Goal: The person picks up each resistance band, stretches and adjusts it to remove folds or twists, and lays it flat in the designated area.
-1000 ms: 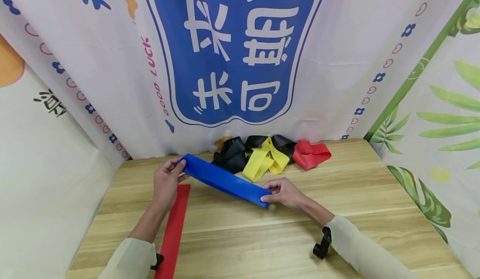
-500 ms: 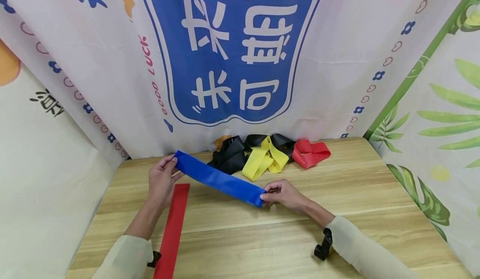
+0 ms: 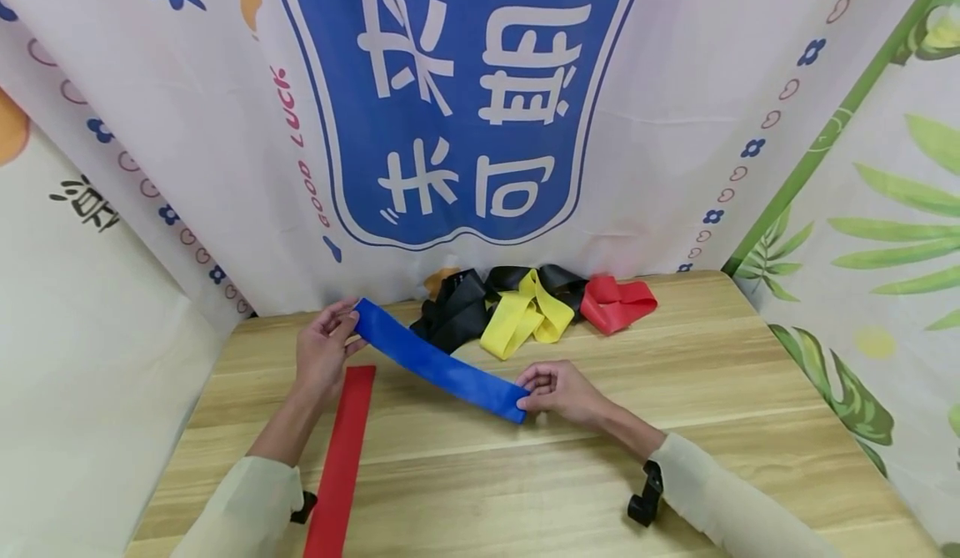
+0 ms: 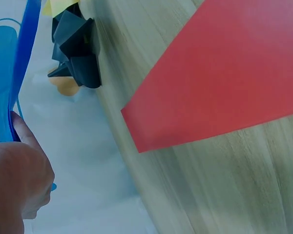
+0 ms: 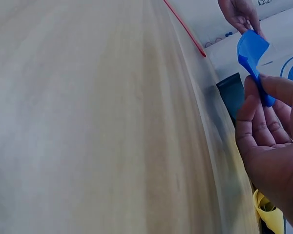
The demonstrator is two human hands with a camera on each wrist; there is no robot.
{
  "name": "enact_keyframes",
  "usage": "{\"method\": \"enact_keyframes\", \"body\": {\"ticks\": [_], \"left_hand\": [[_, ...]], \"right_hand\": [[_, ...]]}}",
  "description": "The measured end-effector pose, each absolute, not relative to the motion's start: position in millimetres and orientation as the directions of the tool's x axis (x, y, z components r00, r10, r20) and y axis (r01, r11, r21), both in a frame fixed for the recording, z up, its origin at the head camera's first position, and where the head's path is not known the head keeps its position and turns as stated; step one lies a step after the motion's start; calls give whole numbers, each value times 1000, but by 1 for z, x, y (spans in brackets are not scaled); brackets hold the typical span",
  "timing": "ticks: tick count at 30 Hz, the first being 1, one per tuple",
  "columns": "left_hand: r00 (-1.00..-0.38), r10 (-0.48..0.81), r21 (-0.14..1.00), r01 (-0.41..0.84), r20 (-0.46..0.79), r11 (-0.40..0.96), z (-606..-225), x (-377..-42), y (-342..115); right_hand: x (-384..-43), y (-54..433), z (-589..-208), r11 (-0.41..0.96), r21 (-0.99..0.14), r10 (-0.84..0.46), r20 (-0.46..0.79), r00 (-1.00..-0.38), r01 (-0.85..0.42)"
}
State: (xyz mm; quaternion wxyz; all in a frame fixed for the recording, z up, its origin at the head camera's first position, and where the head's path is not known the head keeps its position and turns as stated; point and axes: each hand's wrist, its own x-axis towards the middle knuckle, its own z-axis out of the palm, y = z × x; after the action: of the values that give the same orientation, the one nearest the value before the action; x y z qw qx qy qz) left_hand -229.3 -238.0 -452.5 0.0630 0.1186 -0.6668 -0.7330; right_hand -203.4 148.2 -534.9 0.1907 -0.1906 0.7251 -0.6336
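Note:
A flat blue resistance band (image 3: pixel 438 366) is stretched out between both hands above the table, sagging slightly and sloping down to the right. My left hand (image 3: pixel 322 349) pinches its upper left end between thumb and fingers. At the lower right end, my right hand (image 3: pixel 562 393) pinches the band; the right wrist view shows thumb and forefinger on the blue band (image 5: pixel 254 53) with the other fingers curled below. A flat red resistance band (image 3: pixel 343 458) lies lengthwise on the table beside the left forearm, and its near end runs out of the head view.
Along the back edge of the wooden table (image 3: pixel 600 475) lie crumpled bands: a black band (image 3: pixel 455 312), a yellow band (image 3: pixel 525 316) and a red crumpled band (image 3: pixel 617 304). A printed cloth (image 3: pixel 660 124) hangs right behind them.
The blue band has turned its broad face more toward the head camera and sags a little more. Its left end has shifted slightly left with the left hand. Both hands keep hold.

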Motion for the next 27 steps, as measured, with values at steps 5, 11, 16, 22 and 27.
{"method": "enact_keyframes", "body": {"ticks": [5,11,16,22,27], "left_hand": [[-970,-239,997,-37,-53,-69,-458,-233,-240],[-974,-224,999,-19,-24,-26,-464,-236,-241],[-986,-167,1000,-20,-23,-18,-467,-238,-244],[-994,-110,1000,-23,-23,-1,-469,-239,-245],[-994,-110,1000,-22,-23,-9,-471,-242,-247]], "right_hand": [[-198,144,-536,87,-996,-556,-20,-831,-35],[-191,140,-536,63,-997,-591,-7,-806,-37],[-184,137,-537,94,-996,-641,-63,-765,4],[-175,131,-538,128,-990,-674,-135,-726,64],[-168,123,-536,106,-993,-711,-113,-694,53]]}}
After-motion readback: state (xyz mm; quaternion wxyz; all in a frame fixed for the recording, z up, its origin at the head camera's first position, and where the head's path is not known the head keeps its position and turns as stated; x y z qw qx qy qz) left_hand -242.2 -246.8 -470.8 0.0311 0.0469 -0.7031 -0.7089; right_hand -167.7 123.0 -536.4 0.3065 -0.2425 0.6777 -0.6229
